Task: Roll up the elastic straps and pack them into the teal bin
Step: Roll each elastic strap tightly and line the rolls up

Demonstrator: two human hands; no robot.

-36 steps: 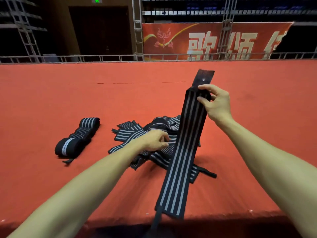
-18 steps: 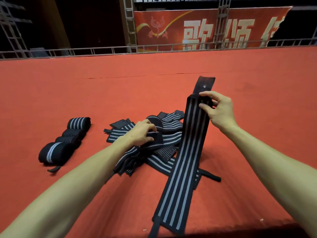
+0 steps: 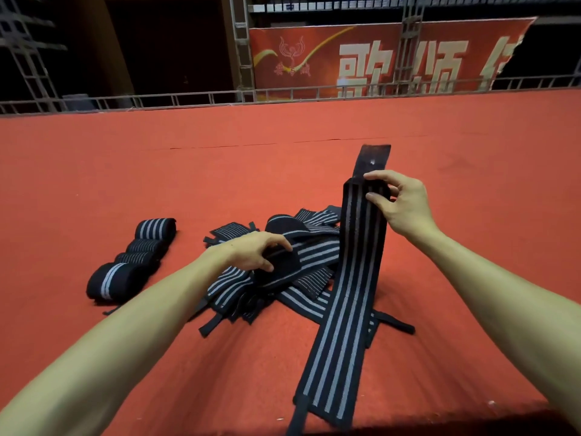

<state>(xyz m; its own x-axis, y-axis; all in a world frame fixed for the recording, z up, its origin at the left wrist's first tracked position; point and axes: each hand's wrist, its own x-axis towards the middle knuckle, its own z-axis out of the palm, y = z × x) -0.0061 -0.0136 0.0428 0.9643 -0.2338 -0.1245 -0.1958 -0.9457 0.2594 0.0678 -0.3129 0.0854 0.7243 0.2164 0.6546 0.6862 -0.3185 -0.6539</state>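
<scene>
the job looks early to midway: four rolls (image 3: 132, 259) lie finished in a row on the left of the red tabletop (image 3: 157, 171), but none is packed, and the teal bin is not in view. a loose pile (image 3: 308, 256) of unrolled straps sits in the middle, so most of the rolling and all of the packing is left, i judge. the right hand (image 3: 405, 206) pinches one strap (image 3: 352, 294) near its far end, thumb on the near face and forefinger over the top edge, with a plain black tab sticking up past the fingers. that strap hangs taut and flat, slanting down over the pile to the near tabletop edge, where a thin black tail trails off. it is black with grey lengthwise stripes, wide and not yet rolled. the left hand (image 3: 251, 254) rests on the pile, its fingers curled round a black flap there.
</scene>
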